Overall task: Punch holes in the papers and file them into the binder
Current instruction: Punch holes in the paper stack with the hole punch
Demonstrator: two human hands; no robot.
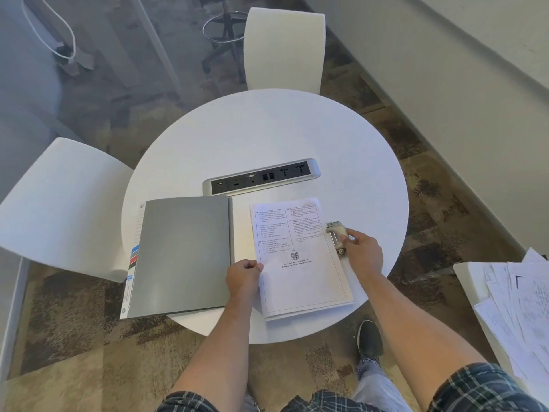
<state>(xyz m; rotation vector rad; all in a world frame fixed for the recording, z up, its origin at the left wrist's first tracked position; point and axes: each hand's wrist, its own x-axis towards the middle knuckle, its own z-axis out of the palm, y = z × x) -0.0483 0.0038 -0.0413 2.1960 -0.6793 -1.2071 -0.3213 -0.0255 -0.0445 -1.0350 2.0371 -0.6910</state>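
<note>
A thin stack of printed papers (300,263) lies on the round white table (267,138), its near end over the table's front edge. My left hand (242,278) pinches the stack's left edge. At the stack's right edge sits a metal hole punch (335,233), with the paper's edge at its slot. My right hand (361,251) rests on the punch with fingers curled over its lever. A grey binder (184,254) lies to the left of the papers with its cover shut, coloured tabs showing at its left side.
A power and data socket strip (261,176) is set into the table behind the papers. White chairs stand at the left (62,209) and the far side (283,49). A loose pile of papers (517,310) lies on a white surface at the right.
</note>
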